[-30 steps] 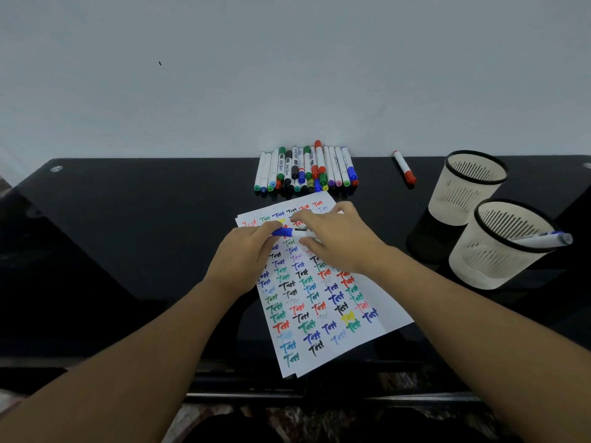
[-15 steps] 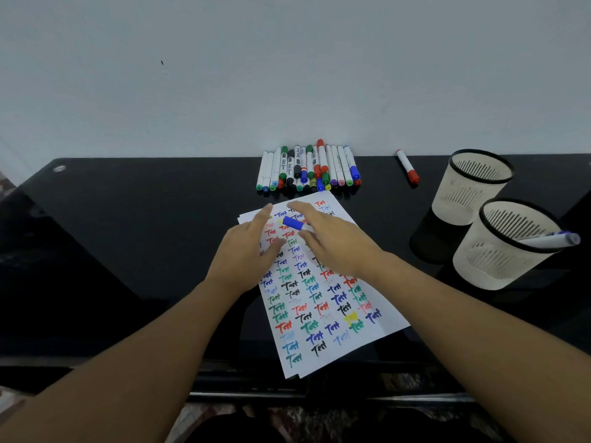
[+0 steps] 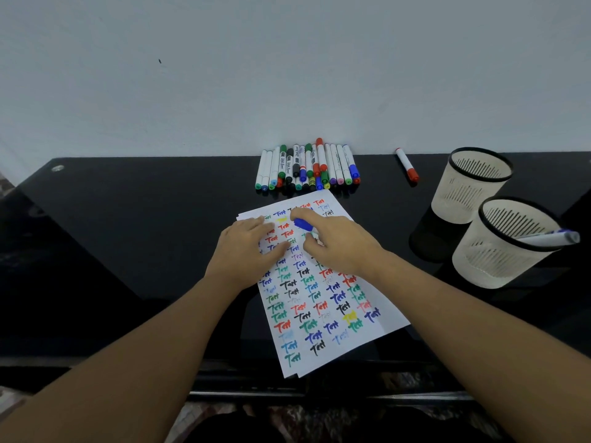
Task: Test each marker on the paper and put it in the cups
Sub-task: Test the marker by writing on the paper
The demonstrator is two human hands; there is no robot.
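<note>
A white paper (image 3: 358,334) covered in coloured "Test" scribbles lies on the black table (image 3: 144,225). My left hand (image 3: 246,251) rests flat on the paper's upper left part, fingers straight. My right hand (image 3: 335,244) holds a blue-capped marker (image 3: 303,224) over the top of the paper, cap pointing to the far left. A row of several markers (image 3: 307,169) lies against the wall. Two cream mesh cups stand at the right: the far cup (image 3: 470,187) and the near cup (image 3: 508,247), which holds a white marker (image 3: 550,238) leaning out.
A single red-capped marker (image 3: 406,167) lies alone between the marker row and the far cup. The pale wall (image 3: 287,75) rises right behind the table. The table's front edge runs just below the paper's near corner.
My left hand let go of the marker's blue cap and flattened onto the paper. My right hand kept the marker and shifted slightly away from me over the paper's top.
</note>
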